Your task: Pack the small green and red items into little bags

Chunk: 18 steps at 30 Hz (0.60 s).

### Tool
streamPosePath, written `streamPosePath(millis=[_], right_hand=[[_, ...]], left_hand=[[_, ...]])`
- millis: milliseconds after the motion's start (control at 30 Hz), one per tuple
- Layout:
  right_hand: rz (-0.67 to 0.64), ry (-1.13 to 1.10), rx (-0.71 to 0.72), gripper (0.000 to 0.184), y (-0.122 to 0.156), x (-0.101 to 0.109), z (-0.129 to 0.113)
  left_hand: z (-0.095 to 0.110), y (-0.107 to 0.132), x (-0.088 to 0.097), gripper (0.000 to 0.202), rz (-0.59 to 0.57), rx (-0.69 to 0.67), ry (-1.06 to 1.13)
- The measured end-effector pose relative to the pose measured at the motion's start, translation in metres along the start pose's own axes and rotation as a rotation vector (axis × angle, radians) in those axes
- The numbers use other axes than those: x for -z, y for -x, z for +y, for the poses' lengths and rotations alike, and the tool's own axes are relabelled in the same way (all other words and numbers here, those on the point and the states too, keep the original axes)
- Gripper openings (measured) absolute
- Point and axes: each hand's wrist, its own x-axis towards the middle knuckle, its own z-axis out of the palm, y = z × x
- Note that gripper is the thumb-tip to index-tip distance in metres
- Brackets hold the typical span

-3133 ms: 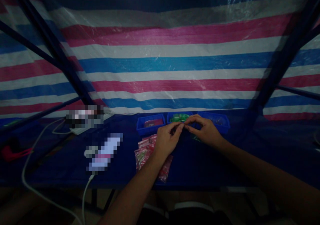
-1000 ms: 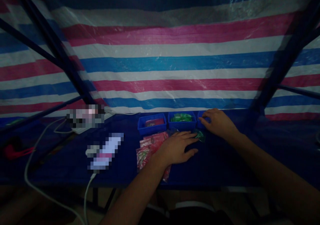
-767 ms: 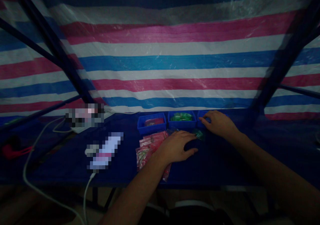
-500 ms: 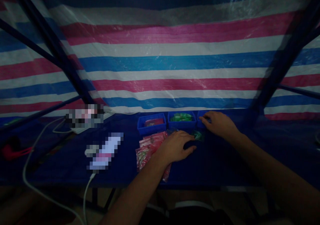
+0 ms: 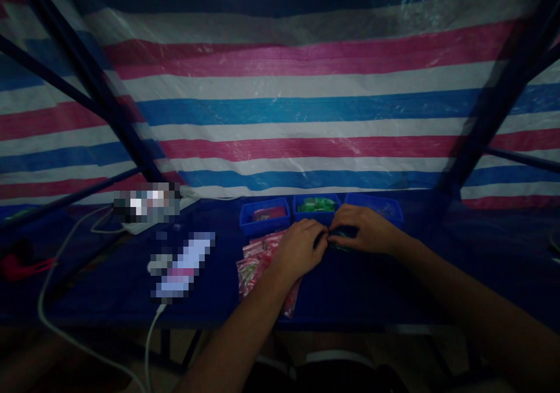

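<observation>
Nearest, bottom edge: the person's lap, dark shorts with a white hem (image 5: 339,357), below the front of the blue table (image 5: 363,291). Left side, a white cable (image 5: 149,337) runs up to a phone (image 5: 186,267), which lies slanted on the table, screen pixelated; a pale blob (image 5: 160,264) sits against its left side, too blocky to tell what. Next, a loose pile of pink bags (image 5: 265,262) lies flat, overlapping, partly under the left forearm and hand. Left hand (image 5: 303,244): palm down over the far right part of the pile, fingers curled, thumb and index narrow with a small dark gap, tips meeting the right hand's tips; cannot tell if anything is pinched. Right hand (image 5: 371,230): fingers arched, moderate gap between thumb and index, tips pointing at the left hand; grip on anything, cannot tell. Green packet (image 5: 344,242) is down at the right hand's thumb and index, mostly covered, near side of the trays. Behind the hands, three blue trays in a row: left tray (image 5: 265,228) with pink packets, middle tray (image 5: 306,216) with green packets, right tray (image 5: 398,215) with small clear bits, partly hidden by the right hand. Far left, a power strip (image 5: 189,202) beside a pixelated patch. Farthest back, a striped tarp (image 5: 280,110) between dark blue posts (image 5: 118,133).
</observation>
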Motion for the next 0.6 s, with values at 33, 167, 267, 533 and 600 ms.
streamPosePath(millis=[33, 167, 267, 533, 600], right_hand=[[-0.048, -0.025, 0.005, 0.023, 0.000, -0.004, -0.001], [-0.159, -0.052, 0.005, 0.032, 0.001, -0.013, -0.001], [-0.163, -0.065, -0.012, 0.031, 0.001, -0.015, 0.000], [-0.003, -0.073, -0.027, 0.021, -0.002, -0.023, -0.002], [0.080, -0.119, -0.086, 0.019, -0.003, -0.022, -0.003]], left_hand=[[-0.001, 0.000, 0.001, 0.017, 0.005, 0.012, -0.005], [-0.001, 0.001, 0.002, 0.019, 0.008, 0.034, -0.003], [-0.002, 0.001, 0.001, 0.018, 0.019, 0.043, 0.005], [-0.001, 0.001, 0.001, 0.022, 0.048, 0.060, 0.056], [0.000, 0.002, 0.000, 0.032, 0.070, 0.078, 0.071]])
